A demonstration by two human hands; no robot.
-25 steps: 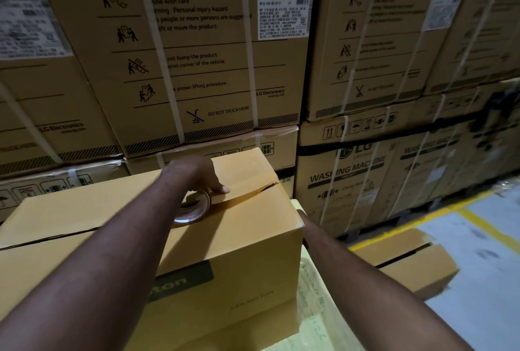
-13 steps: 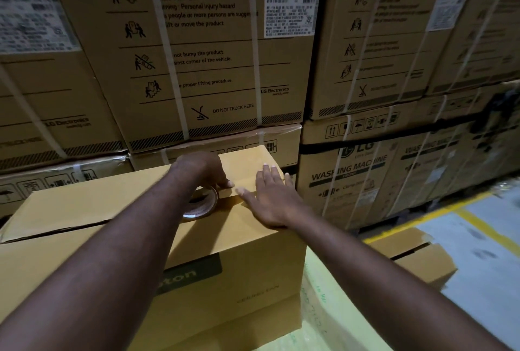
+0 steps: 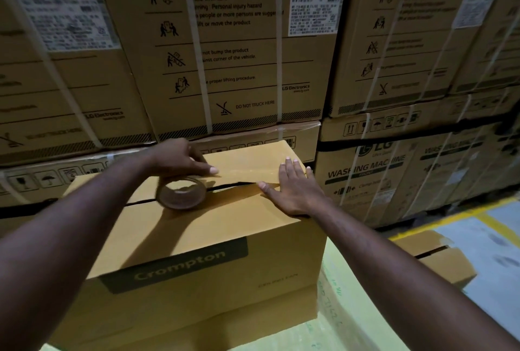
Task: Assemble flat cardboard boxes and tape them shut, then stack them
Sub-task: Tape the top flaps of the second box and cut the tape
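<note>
A tan cardboard box point(image 3: 213, 241) printed "Crompton" is seen at the centre, set on top of a second tan box point(image 3: 197, 319) whose near face shows just below it. Both are carried by a pale green sheet point(image 3: 337, 331) at the near right.

A tape roll point(image 3: 181, 193) is stood on edge on the seam of the upper box, left of the middle. It is grasped from above by the left grip point(image 3: 183, 158), with the fingers curled over the roll and one fingertip laid on the far flap. The right grip point(image 3: 292, 187) is released: the palm and straight fingers are pressed flat across the right end of the seam, near the box's right edge. Between the roll and that hand the seam is shown as a narrow dark gap. Whether tape has been laid over it cannot be told.

Behind the box, strapped appliance cartons point(image 3: 239, 41) are stacked as a wall. A smaller closed box point(image 3: 439, 263) is seen on the grey floor point(image 3: 495, 280) at the right, beside a yellow line point(image 3: 450, 214).
</note>
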